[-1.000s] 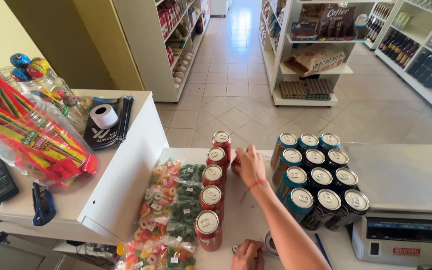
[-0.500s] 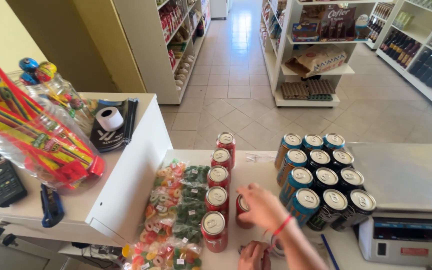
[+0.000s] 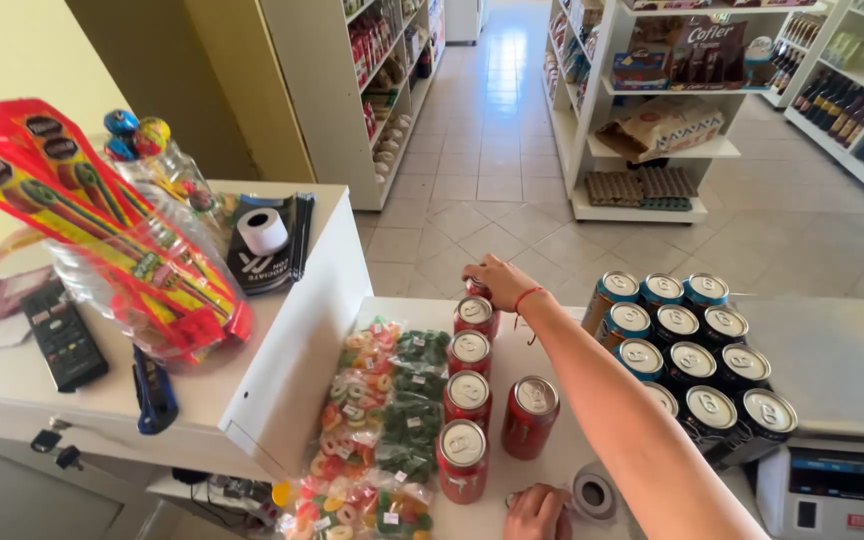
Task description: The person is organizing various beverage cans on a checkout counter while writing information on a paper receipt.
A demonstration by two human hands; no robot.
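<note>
Now rt hand [image 3: 500, 280] back at far red can [image 3: 476, 290], new can [image 3: 530, 415] beside row

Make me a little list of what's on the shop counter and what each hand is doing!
place: shop counter, shelves and a tiled aisle behind
right hand: reaching out, fingers on the far red can at the end of the row
left hand: low at the counter's near edge, beside a tape roll
red cans: four more in a row, one apart
blue cans: grouped on the right
sweets: gummy candy bags, left of the red cans
also: scale
</note>
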